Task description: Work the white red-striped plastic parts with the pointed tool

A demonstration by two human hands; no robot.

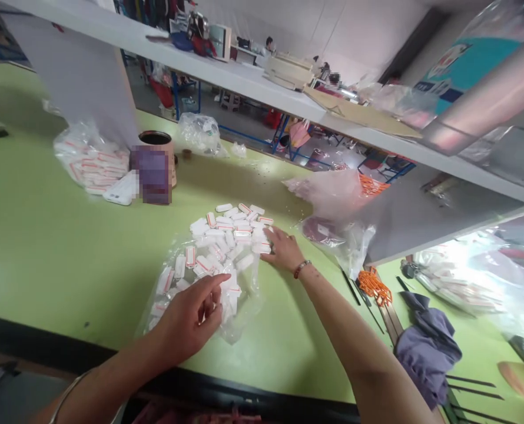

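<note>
A heap of small white rectangular pieces with orange-red stripes [243, 234] lies on the green table, partly on and under a clear plastic bag [244, 315]. At the heap's right edge, my right hand [284, 249] rests with fingers spread, its fingertips touching the outer pieces. My left hand [190, 318] hovers over the near side of the bag, index finger stretched out and the others loosely bent. Nothing shows in its grasp. Some pieces below the left hand are hidden by it.
Left of the heap stand a paper cup-like container [172, 159] and a bag of striped pieces [96, 162]. Orange clips [375, 285] and a grey-purple cloth pouch [430, 347] lie to the right. A white shelf [244, 76] crosses behind.
</note>
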